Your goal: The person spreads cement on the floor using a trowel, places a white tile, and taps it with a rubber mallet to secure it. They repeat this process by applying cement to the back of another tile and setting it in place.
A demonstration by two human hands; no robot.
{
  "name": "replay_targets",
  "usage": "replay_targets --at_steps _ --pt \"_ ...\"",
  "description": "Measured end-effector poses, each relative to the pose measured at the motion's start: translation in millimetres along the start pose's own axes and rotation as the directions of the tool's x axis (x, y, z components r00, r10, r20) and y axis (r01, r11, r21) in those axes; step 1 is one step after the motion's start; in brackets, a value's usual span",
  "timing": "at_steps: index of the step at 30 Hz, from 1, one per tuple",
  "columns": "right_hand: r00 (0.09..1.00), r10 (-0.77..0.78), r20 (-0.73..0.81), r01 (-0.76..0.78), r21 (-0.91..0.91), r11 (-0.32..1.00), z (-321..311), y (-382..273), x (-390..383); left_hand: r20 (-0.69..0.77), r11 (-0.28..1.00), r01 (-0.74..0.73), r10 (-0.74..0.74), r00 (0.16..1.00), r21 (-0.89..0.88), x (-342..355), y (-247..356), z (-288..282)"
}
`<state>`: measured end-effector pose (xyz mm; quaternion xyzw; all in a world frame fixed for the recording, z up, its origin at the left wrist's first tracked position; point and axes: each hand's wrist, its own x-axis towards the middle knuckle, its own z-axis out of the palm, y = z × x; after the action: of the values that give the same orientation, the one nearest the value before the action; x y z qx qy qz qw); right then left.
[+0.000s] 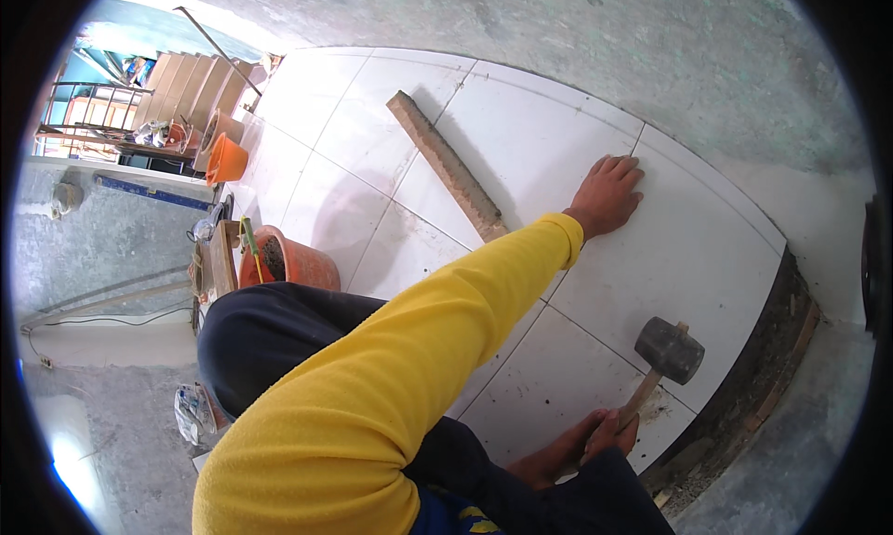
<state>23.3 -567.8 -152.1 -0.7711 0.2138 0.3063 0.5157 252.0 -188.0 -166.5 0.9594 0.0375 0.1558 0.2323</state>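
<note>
My left hand (606, 196), at the end of a long yellow sleeve, rests flat on a white floor tile (688, 228), its fingers touching the surface near a joint between tiles. In my right hand (612, 435) is the wooden handle of a rubber mallet (670, 349) with a black head. The mallet head is over the tile close to the floor's unfinished edge. A rough wooden batten (446, 163) lies across the tiles to the left of my left hand; my sleeve hides its near end.
Beyond the tiles' right edge runs a dark strip of bare soil (772, 358) along the grey wall (633, 33). An orange bucket (312, 260) of dark mix stands by my knee (270, 330). Farther back are another orange bucket (226, 159), a blue level (153, 192) and stairs (191, 88).
</note>
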Motion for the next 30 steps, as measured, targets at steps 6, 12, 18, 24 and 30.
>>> replay_targets --at_steps 6,12,18,24,30 --pt "0.997 0.056 0.053 -0.060 0.077 0.995 2 -15 -7 0.032 1.000 0.000 -0.001 0.999 0.031 -6 -2 -1" --pt "1.000 0.000 0.030 -0.003 0.126 0.992 5 -6 -6 0.091 0.992 -0.089 0.081 0.993 0.085 -9 -18 -2" --pt "0.998 -0.052 0.033 0.049 0.105 0.993 4 1 -3 0.187 0.966 -0.243 0.223 0.957 0.091 -7 -33 -13" --pt "0.995 -0.077 0.069 0.062 0.194 0.979 8 -17 -12 0.285 0.944 -0.305 0.260 0.923 0.127 -15 -46 -30" --pt "0.994 -0.085 0.068 0.072 0.182 0.981 3 -12 -11 0.460 0.990 -0.137 0.105 0.882 0.036 -36 -28 -70"
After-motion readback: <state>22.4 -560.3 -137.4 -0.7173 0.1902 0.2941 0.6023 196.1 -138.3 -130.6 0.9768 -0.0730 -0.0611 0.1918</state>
